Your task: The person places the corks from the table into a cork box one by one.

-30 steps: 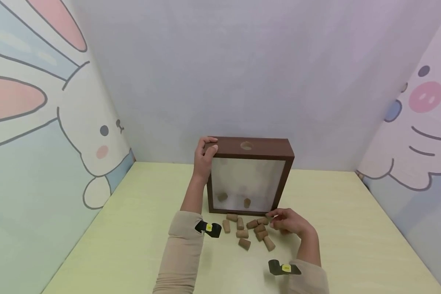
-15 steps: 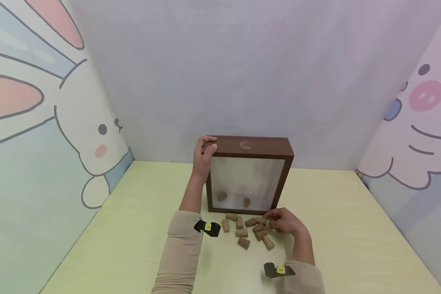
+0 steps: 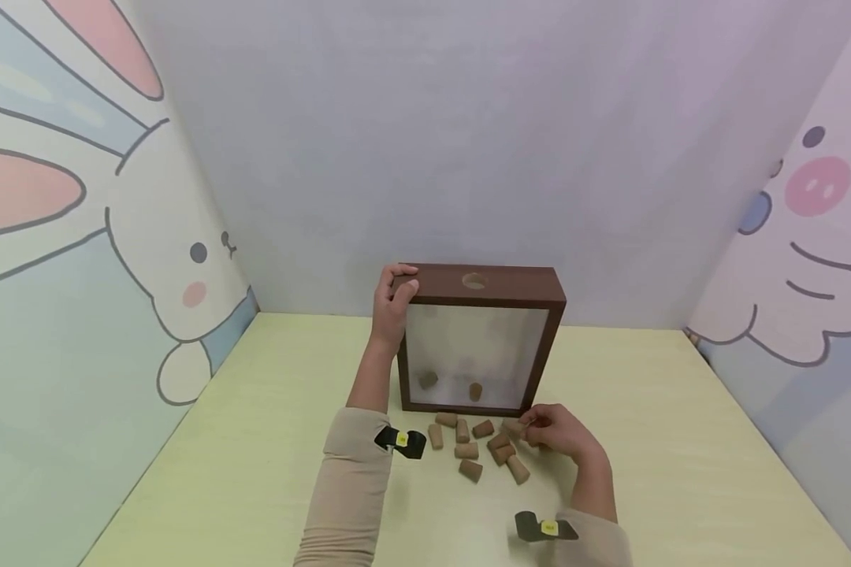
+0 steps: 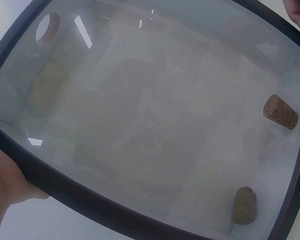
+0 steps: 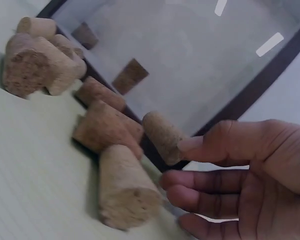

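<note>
A dark brown box frame (image 3: 496,285) with a clear front and a round hole in its top stands upright on the table. My left hand (image 3: 392,309) grips its upper left corner, thumb on the top and front side. Inside, at the bottom, lie two corks, a darker cork (image 4: 281,112) and a greyish cork (image 4: 244,206). By the box's lower right corner, my right hand (image 3: 559,430) pinches a tapered cork (image 5: 161,134) between the thumb and a finger hidden behind it. Several loose corks lie in front of the box, including a pale cork (image 5: 127,187) near that hand.
The pale yellow table (image 3: 269,441) extends to both sides of the box. A grey-white wall (image 3: 425,157) stands behind it, and cartoon-printed panels flank the left and right. Another loose cork (image 3: 471,470) lies nearest the front.
My right hand moved slightly left to the corks, then back right, and a cork is now pinched in its fingers. The left hand and box stay in place.
</note>
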A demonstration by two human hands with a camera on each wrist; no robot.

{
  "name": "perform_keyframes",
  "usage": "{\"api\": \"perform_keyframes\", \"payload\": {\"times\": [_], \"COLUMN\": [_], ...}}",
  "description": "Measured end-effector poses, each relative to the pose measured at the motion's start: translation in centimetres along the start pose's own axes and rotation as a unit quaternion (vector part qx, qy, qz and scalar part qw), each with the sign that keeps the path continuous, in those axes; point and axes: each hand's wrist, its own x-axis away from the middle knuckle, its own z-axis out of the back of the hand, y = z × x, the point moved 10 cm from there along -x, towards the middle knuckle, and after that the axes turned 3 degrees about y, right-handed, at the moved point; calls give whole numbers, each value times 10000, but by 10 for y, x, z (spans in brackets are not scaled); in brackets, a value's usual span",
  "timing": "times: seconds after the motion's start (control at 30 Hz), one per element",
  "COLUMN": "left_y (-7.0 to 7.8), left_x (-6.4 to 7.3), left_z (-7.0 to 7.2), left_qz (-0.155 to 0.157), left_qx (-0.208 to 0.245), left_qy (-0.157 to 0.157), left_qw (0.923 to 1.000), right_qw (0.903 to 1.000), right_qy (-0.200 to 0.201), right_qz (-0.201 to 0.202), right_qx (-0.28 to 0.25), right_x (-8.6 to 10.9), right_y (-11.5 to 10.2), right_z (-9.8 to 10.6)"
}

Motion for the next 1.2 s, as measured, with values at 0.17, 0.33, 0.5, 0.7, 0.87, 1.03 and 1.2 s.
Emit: {"api": "perform_keyframes", "payload": {"times": [0.17, 0.33, 0.5, 0.7, 0.87, 1.03, 1.2], "left_y": [17, 30, 29, 27, 27, 15, 1], "left_x": [5, 11, 11, 11, 11, 7, 1], "left_z": [-2, -6, -5, -2, -3, -1, -1], "left_qz": [-35, -34, -29, -5, 0, -20, -41], "left_qx": [-96, -142, -161, -147, -138, -120, -14], "left_qy": [4, -23, -12, 27, 12, -8, 14], "left_qw": [9999, 9999, 9999, 9999, 9999, 9999, 10000], "right_qw": [9980, 9936, 9870, 9807, 9839, 9741, 9418], "right_qy": [-164, -170, -93, 83, 373, 842, 1481], "right_qz": [170, 274, 748, 1462, 1449, 1880, 2690], "right_qx": [-580, -1078, -1417, -1299, -981, -932, -1370], "right_x": [8, 11, 11, 19, 28, 36, 43], "right_y": [-8, -17, -33, -63, -82, -105, -131], "right_z": [4, 7, 11, 21, 32, 41, 53]}}
